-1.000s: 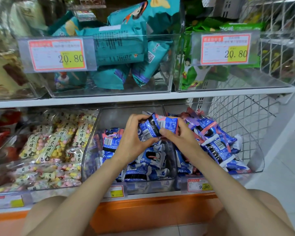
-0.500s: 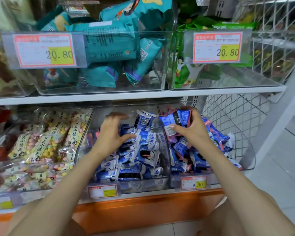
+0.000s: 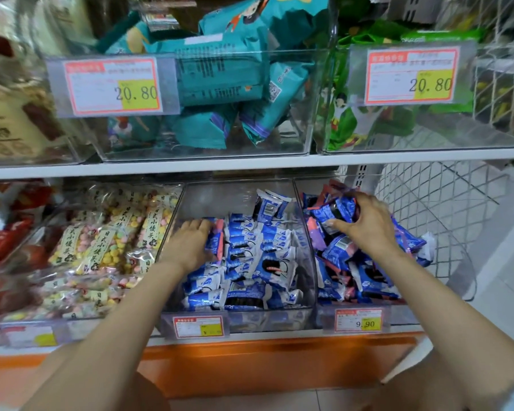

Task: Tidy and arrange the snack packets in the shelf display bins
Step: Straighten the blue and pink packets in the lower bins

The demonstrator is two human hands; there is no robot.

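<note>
The one view comes from a wide-angle camera on the person's head. It sits close before a shop shelf and faces forward and down, so both forearms run up from the bottom edge to the left hand and right hand among the packets. The lower bins sit near mid-frame, the upper bins fill the top, and a strip of floor shows at lower right.

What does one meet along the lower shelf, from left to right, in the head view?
Red packets, candy bags, left hand, blue-white packets, right hand gripping blue-pink packets, wire basket.
</note>
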